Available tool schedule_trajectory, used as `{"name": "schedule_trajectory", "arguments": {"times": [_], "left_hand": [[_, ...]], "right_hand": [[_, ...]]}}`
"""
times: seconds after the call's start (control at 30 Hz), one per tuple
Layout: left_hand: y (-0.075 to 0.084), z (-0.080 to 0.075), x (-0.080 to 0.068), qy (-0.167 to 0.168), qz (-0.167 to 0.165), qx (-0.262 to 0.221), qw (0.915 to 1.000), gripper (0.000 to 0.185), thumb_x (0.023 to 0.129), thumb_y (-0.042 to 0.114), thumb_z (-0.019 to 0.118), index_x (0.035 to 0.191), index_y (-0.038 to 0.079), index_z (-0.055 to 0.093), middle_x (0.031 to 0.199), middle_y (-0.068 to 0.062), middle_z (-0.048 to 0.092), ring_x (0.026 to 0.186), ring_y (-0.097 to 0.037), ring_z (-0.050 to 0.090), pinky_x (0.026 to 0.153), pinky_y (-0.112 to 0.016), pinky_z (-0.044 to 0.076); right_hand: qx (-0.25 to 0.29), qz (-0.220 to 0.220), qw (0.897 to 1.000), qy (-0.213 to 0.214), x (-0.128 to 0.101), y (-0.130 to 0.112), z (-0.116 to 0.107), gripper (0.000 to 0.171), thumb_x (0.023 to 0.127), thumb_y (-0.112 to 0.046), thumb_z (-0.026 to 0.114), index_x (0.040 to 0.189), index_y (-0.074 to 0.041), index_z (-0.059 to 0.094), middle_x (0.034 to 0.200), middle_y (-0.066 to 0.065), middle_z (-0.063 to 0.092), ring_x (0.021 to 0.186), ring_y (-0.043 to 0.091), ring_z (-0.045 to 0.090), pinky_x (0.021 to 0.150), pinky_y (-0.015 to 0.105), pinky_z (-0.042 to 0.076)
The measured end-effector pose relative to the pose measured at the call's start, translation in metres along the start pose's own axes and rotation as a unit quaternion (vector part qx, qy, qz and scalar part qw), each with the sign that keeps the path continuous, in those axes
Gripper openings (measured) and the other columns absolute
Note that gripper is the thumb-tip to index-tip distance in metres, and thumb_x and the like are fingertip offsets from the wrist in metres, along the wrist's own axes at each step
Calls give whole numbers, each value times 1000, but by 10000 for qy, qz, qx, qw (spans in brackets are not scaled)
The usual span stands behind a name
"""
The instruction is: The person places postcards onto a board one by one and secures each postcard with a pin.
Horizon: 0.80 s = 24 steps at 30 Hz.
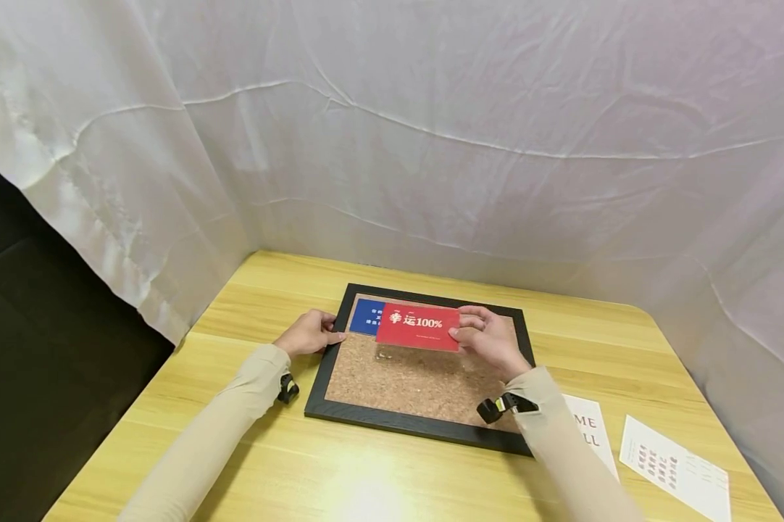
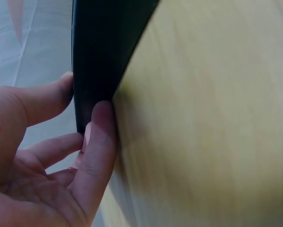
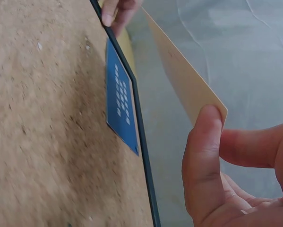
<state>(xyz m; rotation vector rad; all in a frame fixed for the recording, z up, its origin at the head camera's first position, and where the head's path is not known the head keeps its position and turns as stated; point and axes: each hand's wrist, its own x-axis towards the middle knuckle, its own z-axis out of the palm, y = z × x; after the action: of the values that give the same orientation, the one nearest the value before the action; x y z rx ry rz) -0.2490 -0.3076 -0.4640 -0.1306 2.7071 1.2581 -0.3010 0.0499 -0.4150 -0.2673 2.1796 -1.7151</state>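
A cork board (image 1: 392,380) in a black frame lies on the table. My left hand (image 1: 306,333) holds the frame's left edge, the thumb on its upper face and the fingers along its outer side in the left wrist view. Between thumb and fingers, my right hand (image 1: 492,341) pinches the right end of a red card (image 1: 421,335) with white lettering. That card hangs above the cork, and its pale back shows in the right wrist view. A blue card (image 3: 118,97) with white writing lies at the board's upper left corner, partly hidden by the red card in the head view.
Two white cards with printed text lie on the wooden table (image 1: 288,464) to the right: one card (image 1: 590,428) partly under my right forearm, the other card (image 1: 675,467) farther right. A white cloth (image 1: 431,196) hangs behind the table.
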Motion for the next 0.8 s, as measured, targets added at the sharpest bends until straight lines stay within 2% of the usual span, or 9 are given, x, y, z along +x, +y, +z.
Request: {"name": "schedule_trajectory", "arguments": {"times": [0.27, 0.6, 0.8], "left_hand": [[1, -1, -2, -74, -50, -141, 9999, 56, 101, 19, 68, 147, -8, 51, 116, -19, 64, 81, -15, 60, 69, -26, 54], [2, 1, -2, -128, -119, -396, 9991, 53, 101, 16, 67, 147, -7, 51, 111, -17, 62, 78, -15, 59, 66, -25, 56], [2, 2, -1, -123, -145, -429, 9989, 54, 101, 16, 67, 147, -7, 51, 112, -17, 62, 77, -14, 59, 66, -25, 55]], "right_hand": [[182, 103, 9997, -127, 3, 5, 22, 56, 95, 3, 67, 146, 4, 43, 106, 7, 70, 83, 12, 72, 70, 34, 62], [-48, 294, 9994, -187, 1, 15, 43, 53, 92, 7, 69, 141, 4, 49, 98, 8, 68, 70, 12, 69, 61, 31, 61], [-223, 388, 9989, -129, -2, 23, 51, 50, 91, 8, 70, 137, 4, 52, 86, 5, 64, 65, 13, 65, 58, 29, 60]]}}
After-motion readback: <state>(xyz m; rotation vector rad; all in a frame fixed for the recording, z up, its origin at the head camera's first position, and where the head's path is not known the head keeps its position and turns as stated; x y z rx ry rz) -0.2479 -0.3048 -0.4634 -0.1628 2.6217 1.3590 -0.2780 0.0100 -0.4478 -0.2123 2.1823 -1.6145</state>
